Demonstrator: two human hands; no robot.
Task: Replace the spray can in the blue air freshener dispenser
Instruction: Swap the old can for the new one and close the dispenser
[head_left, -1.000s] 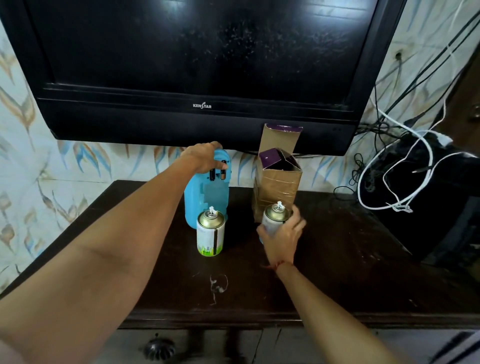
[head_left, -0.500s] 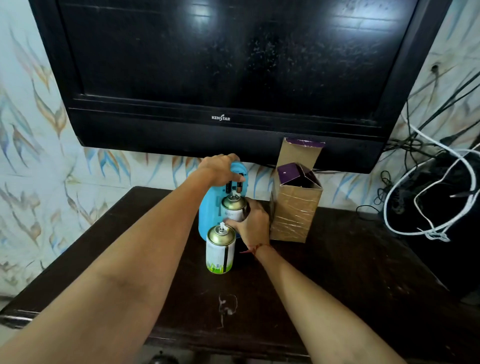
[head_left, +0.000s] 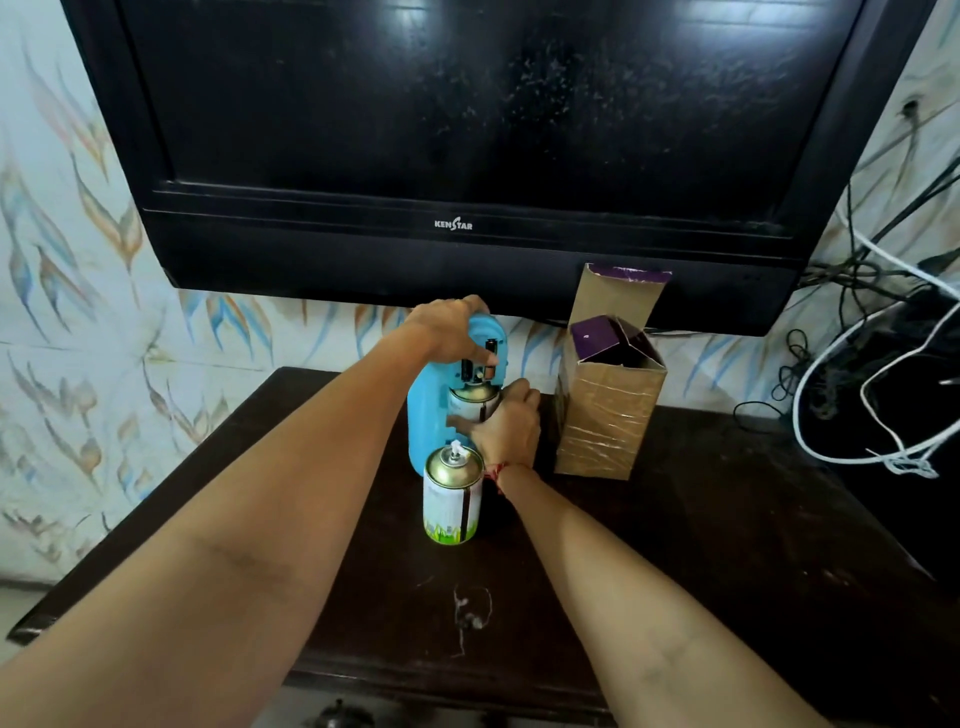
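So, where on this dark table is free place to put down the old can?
The table is bare right of the cardboard box, up to the cables. The left part, beside the left forearm, is also bare. Crowded: the middle back, where the dispenser, the standing can, both hands and the box sit close.

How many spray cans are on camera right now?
2. One can sits inside the blue dispenser, gripped by the right hand. The other can stands free on the table in front. None visible in the box.
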